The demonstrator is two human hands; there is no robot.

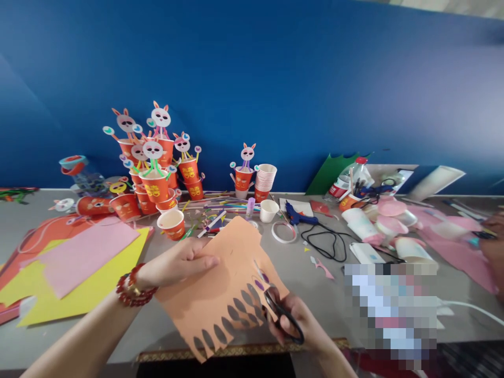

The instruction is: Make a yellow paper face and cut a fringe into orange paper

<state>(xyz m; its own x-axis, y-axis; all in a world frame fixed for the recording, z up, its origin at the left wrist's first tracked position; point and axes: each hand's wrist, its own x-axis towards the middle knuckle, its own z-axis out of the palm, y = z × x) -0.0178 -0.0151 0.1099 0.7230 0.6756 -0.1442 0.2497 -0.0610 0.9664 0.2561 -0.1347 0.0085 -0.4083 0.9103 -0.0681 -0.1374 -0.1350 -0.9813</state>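
A sheet of orange paper [212, 289] is held over the table, with a row of leaf-shaped holes along its near edge. My left hand [183, 262] grips its left side, thumb on top and fingers underneath. In my right hand [295, 315] are scissors with black handles [291, 323], fingers through the loops. Their blades point up and away at the sheet's right part, beside small purple marks [260, 284] on the paper. Whether the blades are apart is hard to make out.
Red paper cups [155, 186] with rabbit figures stand at the back left. Yellow paper [84, 294] and pink paper [92, 254] lie left. Beyond the sheet are a white cup [269, 211], tape roll [284, 232] and blue glue gun [297, 214] with a black cord. Another person's hand [494, 241] shows at far right.
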